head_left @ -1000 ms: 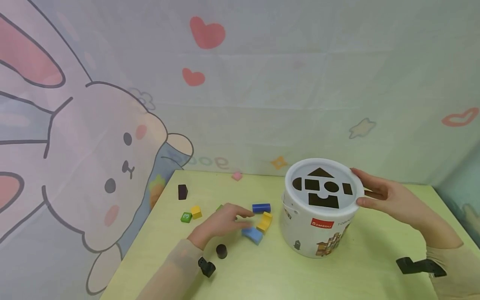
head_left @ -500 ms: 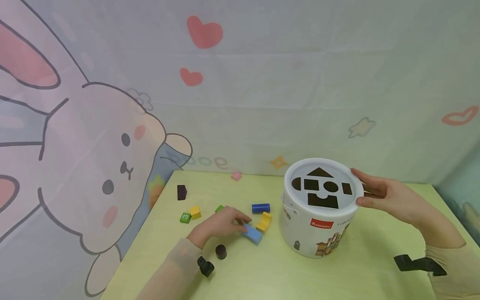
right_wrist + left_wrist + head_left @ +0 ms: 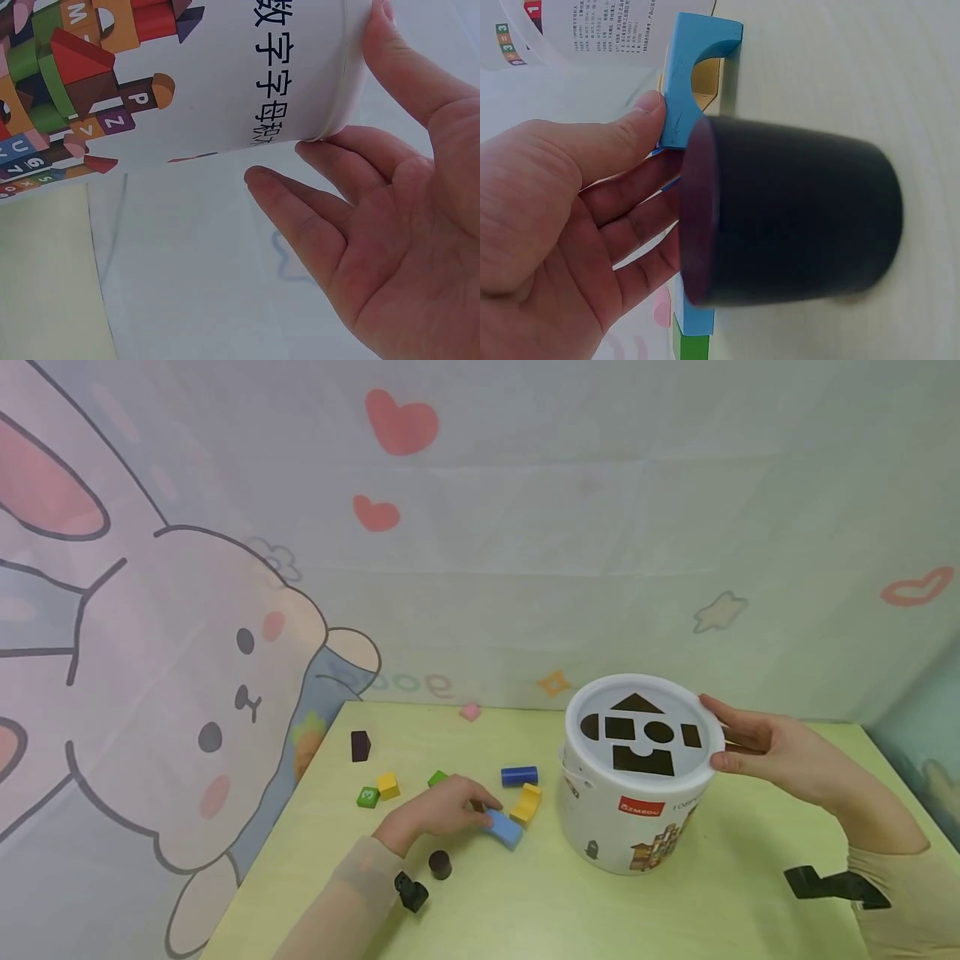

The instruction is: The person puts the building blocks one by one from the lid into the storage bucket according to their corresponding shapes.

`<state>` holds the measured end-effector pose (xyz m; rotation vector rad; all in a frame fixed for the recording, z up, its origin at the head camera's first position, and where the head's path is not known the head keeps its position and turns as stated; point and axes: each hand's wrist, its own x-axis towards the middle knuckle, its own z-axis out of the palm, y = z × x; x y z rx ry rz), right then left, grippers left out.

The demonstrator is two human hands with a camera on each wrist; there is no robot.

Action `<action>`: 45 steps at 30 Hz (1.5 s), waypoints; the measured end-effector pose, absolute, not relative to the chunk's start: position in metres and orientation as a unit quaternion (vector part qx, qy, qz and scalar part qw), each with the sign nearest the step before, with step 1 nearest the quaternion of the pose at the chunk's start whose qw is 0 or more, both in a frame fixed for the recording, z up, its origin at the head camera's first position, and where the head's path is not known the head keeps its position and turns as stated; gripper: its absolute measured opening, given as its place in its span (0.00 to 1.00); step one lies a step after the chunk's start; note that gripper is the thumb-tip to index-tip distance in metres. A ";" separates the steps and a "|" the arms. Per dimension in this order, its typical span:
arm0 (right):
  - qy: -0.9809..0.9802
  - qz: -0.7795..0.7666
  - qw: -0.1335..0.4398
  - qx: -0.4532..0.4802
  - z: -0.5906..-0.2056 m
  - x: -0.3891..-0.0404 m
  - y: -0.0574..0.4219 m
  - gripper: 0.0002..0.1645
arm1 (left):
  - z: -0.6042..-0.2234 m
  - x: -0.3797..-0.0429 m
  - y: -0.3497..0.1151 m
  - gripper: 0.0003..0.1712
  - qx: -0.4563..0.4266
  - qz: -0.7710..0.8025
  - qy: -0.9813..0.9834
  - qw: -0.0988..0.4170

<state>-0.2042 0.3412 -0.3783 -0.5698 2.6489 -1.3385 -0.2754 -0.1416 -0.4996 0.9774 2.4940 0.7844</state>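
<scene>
My left hand (image 3: pixel 442 810) pinches one end of a light blue arch block (image 3: pixel 506 832). In the left wrist view the thumb presses the near face of the blue arch block (image 3: pixel 681 90), and the fingers are partly hidden behind. My right hand (image 3: pixel 787 758) grips the lid rim of a white toy-block bucket (image 3: pixel 600 814), thumb at the front and fingers round the far side. Dark shape cut-outs show in its lid. Right of the left fingers lie a yellow curved block (image 3: pixel 527 803) and a dark blue cylinder (image 3: pixel 519 776).
A dark cylinder (image 3: pixel 440 865) stands close to the left wrist. Farther left are a green cube (image 3: pixel 368 797), a yellow cube (image 3: pixel 388 787) and a dark block (image 3: pixel 361 746). Another green block (image 3: pixel 437 778) is partly hidden by the left hand. A printed cloth (image 3: pixel 525 568) hangs behind the table.
The left fingers have come down from above the blue arch block and closed on its left end. My right hand keeps its place on the bucket; the view has shifted slightly.
</scene>
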 end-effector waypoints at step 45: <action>0.878 -0.437 0.060 -0.186 -0.376 -0.201 0.341 0.50 | -0.501 -0.275 -0.153 0.19 0.391 0.310 0.847 0.183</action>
